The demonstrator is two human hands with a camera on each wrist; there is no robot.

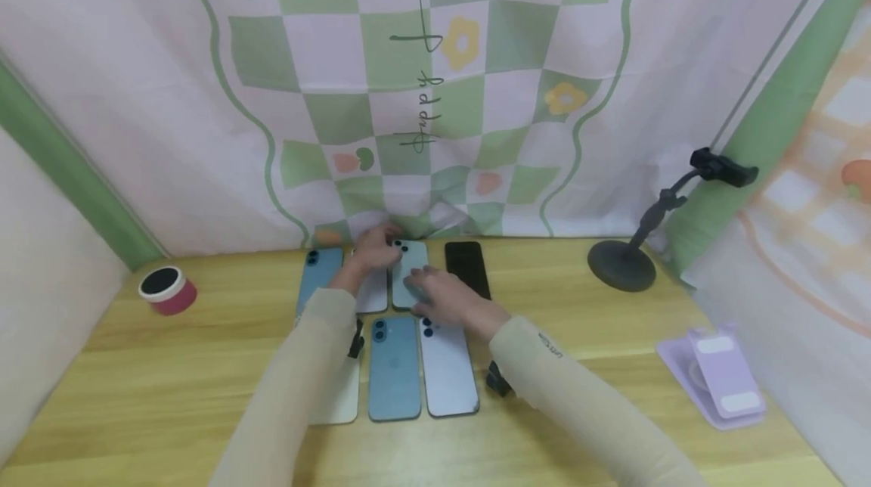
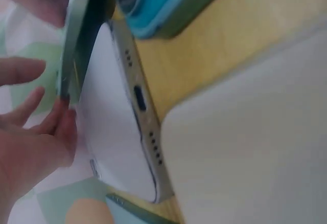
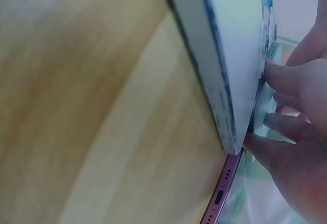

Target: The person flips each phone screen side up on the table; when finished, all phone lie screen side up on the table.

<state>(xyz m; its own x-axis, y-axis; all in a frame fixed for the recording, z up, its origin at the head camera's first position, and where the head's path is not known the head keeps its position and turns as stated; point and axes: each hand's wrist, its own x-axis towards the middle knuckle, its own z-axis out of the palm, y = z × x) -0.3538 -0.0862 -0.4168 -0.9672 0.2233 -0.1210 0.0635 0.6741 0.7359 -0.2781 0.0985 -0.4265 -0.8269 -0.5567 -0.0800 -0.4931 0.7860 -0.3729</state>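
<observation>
My left hand (image 1: 376,249) reaches to the upper end of a mint phone (image 1: 410,253) lying face down in the back row. In the left wrist view the fingertips (image 2: 62,101) of this hand touch that phone's edge. My right hand (image 1: 445,296) lies over the phone's lower right part, fingers spread. The right wrist view shows the right hand's fingertips (image 3: 255,139) against the mint phone (image 3: 264,104). A white phone (image 1: 373,294) lies left of it, partly under the left hand. On its right is a black phone (image 1: 466,264).
A blue phone (image 1: 320,271) ends the back row. In front lie a cream phone (image 1: 343,400), a teal phone (image 1: 395,377) and a lilac phone (image 1: 450,373). A pink jar (image 1: 173,296) stands left; a black stand (image 1: 622,264) and a purple foldable stand (image 1: 728,377) are right.
</observation>
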